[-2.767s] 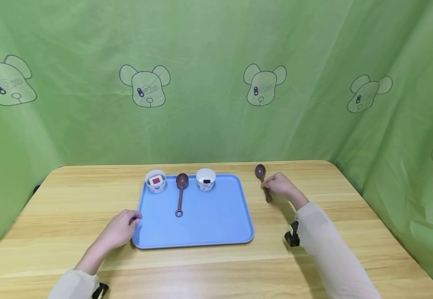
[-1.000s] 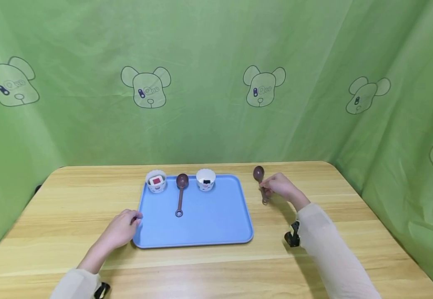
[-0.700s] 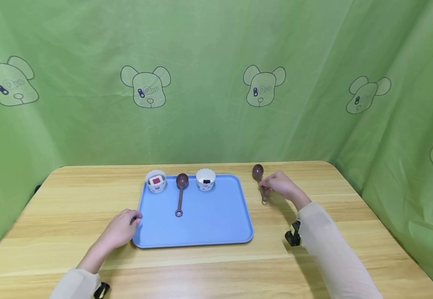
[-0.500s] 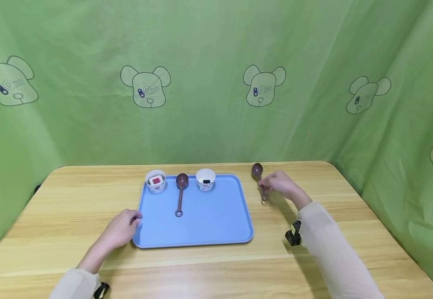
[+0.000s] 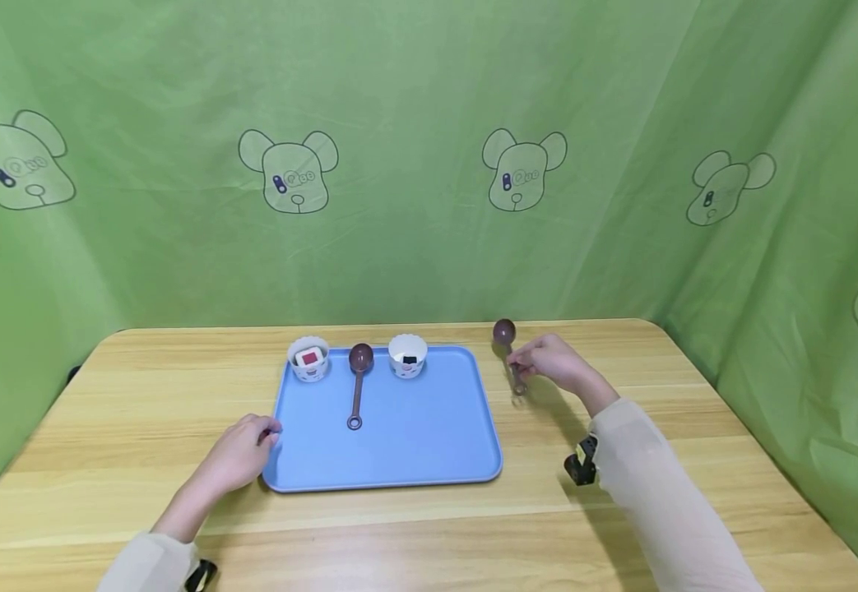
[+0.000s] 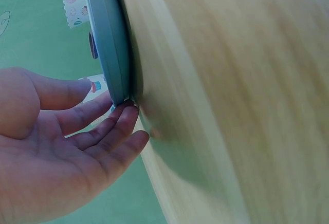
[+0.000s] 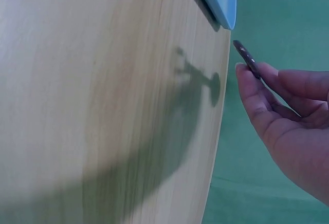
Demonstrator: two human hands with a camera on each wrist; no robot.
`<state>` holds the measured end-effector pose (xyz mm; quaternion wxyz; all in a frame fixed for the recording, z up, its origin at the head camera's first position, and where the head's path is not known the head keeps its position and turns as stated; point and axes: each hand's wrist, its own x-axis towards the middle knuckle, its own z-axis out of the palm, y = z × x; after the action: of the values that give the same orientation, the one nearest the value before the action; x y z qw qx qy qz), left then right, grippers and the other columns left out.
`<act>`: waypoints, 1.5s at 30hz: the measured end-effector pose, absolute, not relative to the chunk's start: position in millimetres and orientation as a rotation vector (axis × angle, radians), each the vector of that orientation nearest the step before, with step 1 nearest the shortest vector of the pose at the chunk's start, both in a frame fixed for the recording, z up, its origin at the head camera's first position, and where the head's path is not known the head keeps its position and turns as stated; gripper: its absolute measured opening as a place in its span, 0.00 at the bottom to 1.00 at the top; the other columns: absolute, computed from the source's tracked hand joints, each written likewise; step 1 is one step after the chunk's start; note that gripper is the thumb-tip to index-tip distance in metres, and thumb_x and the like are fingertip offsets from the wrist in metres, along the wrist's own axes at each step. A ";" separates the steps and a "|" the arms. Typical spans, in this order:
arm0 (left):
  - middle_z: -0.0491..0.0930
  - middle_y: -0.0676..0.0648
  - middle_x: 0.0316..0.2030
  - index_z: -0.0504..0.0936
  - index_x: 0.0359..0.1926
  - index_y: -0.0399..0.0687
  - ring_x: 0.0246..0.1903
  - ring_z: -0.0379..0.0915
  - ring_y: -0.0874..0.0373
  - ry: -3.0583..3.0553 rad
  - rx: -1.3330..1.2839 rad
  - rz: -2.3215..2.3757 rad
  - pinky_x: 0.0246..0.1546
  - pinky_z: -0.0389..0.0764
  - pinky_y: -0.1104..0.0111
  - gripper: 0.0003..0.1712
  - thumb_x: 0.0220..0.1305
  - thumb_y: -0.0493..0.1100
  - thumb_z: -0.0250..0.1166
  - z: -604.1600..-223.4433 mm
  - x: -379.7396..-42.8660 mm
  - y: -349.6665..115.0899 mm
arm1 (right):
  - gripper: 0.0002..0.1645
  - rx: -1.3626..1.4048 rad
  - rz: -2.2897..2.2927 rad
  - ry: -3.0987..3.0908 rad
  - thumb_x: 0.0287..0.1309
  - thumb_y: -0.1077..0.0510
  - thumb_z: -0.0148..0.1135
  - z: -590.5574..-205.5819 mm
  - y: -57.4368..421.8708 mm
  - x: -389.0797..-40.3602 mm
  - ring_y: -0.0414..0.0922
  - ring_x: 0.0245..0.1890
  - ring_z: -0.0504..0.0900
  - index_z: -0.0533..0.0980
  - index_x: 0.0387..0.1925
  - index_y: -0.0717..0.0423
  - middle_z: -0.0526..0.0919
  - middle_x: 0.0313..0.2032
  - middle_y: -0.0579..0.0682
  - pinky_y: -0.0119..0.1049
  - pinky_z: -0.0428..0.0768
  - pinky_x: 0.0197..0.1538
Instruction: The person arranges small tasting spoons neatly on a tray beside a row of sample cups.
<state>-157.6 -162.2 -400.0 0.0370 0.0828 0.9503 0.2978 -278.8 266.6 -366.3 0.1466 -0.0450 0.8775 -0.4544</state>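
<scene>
My right hand (image 5: pixel 550 360) pinches a brown spoon (image 5: pixel 504 332) by the handle, to the right of the blue tray (image 5: pixel 429 444). Its round bowl points to the back of the table. In the right wrist view the ringed handle end (image 7: pixel 247 58) sticks out between thumb and fingertips, apart from the hand's shadow on the wood. My left hand (image 5: pixel 236 452) holds the tray's left edge; in the left wrist view its fingers (image 6: pixel 121 131) lie around the rim. On the tray lies a second brown spoon (image 5: pixel 358 386), between two white paper cups.
The left cup (image 5: pixel 312 372) holds a white piece with a red square (image 5: pixel 310 358); the right cup (image 5: pixel 408 368) holds a black-and-white one (image 5: pixel 410 360). All this is on a wooden table (image 5: pixel 429 543) with a green curtain (image 5: pixel 414 271) behind and at the sides.
The right hand, pinching the spoon, has raised it and shifted it slightly left and away from me; the handle end has come up off the wood. The left hand and tray stay nearly still.
</scene>
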 end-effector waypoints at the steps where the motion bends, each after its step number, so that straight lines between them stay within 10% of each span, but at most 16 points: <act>1: 0.75 0.34 0.42 0.76 0.44 0.27 0.44 0.71 0.41 2.918 0.256 0.914 0.46 0.72 0.50 0.12 0.63 0.32 0.51 -400.0 -157.6 -162.2 | 0.18 -0.133 -1.314 2.521 0.60 0.69 0.44 -365.7 265.8 -278.4 0.51 0.37 0.80 0.71 0.47 0.79 0.74 0.48 0.70 0.48 0.73 0.54; 45: 0.75 0.34 0.39 0.76 0.42 0.27 0.42 0.72 0.40 2.936 0.284 0.912 0.45 0.72 0.50 0.11 0.61 0.31 0.52 -401.0 -158.9 -162.3 | 0.17 -0.171 -1.418 2.404 0.55 0.75 0.44 -367.4 241.7 -275.2 0.55 0.37 0.80 0.69 0.46 0.82 0.73 0.46 0.74 0.45 0.77 0.48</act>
<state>-158.9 -162.3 -401.0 0.0271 0.0918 0.9506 0.2953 -275.2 241.7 -367.4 0.1719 -0.0603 0.8469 -0.4995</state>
